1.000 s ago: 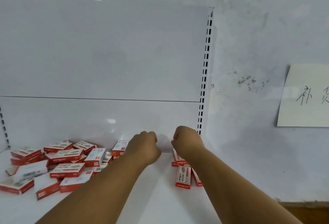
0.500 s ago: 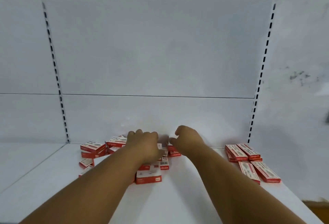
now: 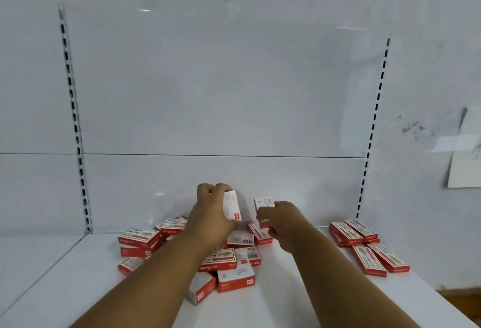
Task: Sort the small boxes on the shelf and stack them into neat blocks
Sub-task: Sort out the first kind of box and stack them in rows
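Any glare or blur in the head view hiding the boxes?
Head view: small glints on the back panel, none on the boxes; pile labels soft but readable, the paper at right smeared; wide-angle bends the slotted rails.

Behind your shelf: panels, slotted rails and a pinned sheet.

You face a white back panel (image 3: pixel 221 88) crossed by a horizontal seam, framed by a left slotted upright (image 3: pixel 75 119) and a right slotted upright (image 3: pixel 374 124). On the wall (image 3: pixel 421 67) at your right, dark scuff marks (image 3: pixel 412 127) sit near a paper sheet (image 3: pixel 464 161).
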Motion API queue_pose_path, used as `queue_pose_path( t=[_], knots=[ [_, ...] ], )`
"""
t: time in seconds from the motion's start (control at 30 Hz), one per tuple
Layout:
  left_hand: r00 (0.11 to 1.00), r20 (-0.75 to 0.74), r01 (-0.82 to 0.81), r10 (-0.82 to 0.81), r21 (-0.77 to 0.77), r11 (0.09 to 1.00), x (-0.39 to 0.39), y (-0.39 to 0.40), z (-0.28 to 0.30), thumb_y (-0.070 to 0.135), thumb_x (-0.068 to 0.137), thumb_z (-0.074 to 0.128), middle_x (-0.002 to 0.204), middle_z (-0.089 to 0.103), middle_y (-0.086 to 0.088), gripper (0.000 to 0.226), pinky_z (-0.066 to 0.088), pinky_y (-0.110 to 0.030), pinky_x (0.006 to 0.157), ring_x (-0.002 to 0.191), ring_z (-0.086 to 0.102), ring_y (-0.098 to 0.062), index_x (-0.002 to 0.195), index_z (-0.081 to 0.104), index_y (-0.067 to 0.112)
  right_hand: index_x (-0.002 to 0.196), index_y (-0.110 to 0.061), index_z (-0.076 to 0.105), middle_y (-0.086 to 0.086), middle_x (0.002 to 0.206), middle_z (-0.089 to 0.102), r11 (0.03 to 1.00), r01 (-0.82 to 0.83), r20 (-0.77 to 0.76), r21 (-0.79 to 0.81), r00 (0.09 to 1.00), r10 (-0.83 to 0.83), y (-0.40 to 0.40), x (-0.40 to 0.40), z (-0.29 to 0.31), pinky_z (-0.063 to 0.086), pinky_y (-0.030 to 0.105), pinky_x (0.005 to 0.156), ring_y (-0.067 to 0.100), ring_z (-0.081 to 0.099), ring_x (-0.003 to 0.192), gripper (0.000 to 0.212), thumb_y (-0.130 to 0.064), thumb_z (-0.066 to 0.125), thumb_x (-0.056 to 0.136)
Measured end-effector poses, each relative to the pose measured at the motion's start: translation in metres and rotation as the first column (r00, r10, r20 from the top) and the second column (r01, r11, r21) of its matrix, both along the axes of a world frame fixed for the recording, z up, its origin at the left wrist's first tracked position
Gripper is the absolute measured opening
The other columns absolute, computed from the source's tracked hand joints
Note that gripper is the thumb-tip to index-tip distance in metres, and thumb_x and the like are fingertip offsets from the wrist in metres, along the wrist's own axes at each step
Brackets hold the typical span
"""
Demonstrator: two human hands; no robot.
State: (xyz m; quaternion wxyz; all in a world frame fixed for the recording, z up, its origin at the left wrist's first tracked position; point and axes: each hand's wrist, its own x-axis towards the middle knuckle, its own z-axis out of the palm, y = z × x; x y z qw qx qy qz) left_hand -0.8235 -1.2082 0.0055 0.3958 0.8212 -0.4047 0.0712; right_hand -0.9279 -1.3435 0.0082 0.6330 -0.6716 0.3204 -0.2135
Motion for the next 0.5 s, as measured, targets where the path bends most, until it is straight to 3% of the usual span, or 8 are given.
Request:
queue_pose_path(
  t=[0.13, 0.2, 0.3, 0.43, 0.5],
  knots=[
    [0.982, -0.169, 0.065, -0.086, -0.128, 0.990, 0.001, 0.008, 0.004, 0.018, 0.072, 0.082, 0.117, 0.045, 0.011, 0.072, 0.055, -0.028, 0.077, 0.105, 0.051, -0.012, 0.117, 0.037, 0.053, 0.113, -0.014, 0.060, 0.011, 0.102, 0.068, 0.995, -0.075, 0.264, 0.059, 0.963, 0.057, 0.010, -0.004, 0.007, 0.054, 0.029, 0.068, 0.025, 0.064, 0.084, 0.022, -0.016, 0.063, 0.091],
    [0.951, -0.289, 0.059, -0.113, -0.190, 0.980, -0.001, 0.013, 0.008, 0.010, 0.073, 0.080, 0.117, 0.047, 0.012, 0.075, 0.057, -0.032, 0.078, 0.107, 0.053, -0.015, 0.117, 0.038, 0.055, 0.109, -0.016, 0.060, 0.012, 0.103, 0.069, 0.986, -0.053, 0.338, 0.157, 0.941, -0.004, 0.016, 0.000, 0.011, 0.055, 0.032, 0.072, 0.028, 0.067, 0.091, 0.017, -0.020, 0.060, 0.093],
    [0.842, -0.505, 0.021, -0.190, -0.321, 0.947, -0.003, 0.023, 0.016, -0.001, 0.078, 0.073, 0.119, 0.051, 0.005, 0.073, 0.061, -0.035, 0.066, 0.100, 0.062, -0.025, 0.110, 0.044, 0.059, 0.102, -0.015, 0.059, 0.014, 0.094, 0.075, 0.952, -0.081, 0.391, 0.295, 0.919, -0.043, 0.026, 0.003, 0.018, 0.057, 0.034, 0.069, 0.030, 0.072, 0.088, 0.010, -0.017, 0.054, 0.093],
    [0.770, -0.607, -0.076, -0.196, -0.392, 0.917, -0.001, 0.049, 0.022, -0.003, 0.089, 0.055, 0.119, 0.055, -0.002, 0.059, 0.061, -0.037, 0.065, 0.091, 0.068, -0.029, 0.110, 0.052, 0.052, 0.108, -0.023, 0.062, 0.003, 0.099, 0.073, 0.998, -0.058, 0.338, 0.039, 0.940, 0.042, 0.041, 0.013, 0.022, 0.060, 0.034, 0.075, 0.023, 0.073, 0.088, 0.016, -0.019, 0.055, 0.095],
    [0.768, -0.615, -0.123, -0.178, -0.415, 0.901, 0.001, 0.065, 0.024, -0.001, 0.092, 0.050, 0.113, 0.056, 0.000, 0.056, 0.061, -0.039, 0.063, 0.085, 0.070, -0.028, 0.108, 0.054, 0.052, 0.112, -0.033, 0.060, -0.002, 0.101, 0.072, 0.997, -0.043, 0.340, -0.059, 0.938, 0.061, 0.053, 0.019, 0.025, 0.059, 0.026, 0.065, 0.019, 0.073, 0.086, 0.023, -0.019, 0.059, 0.094]
  ],
)
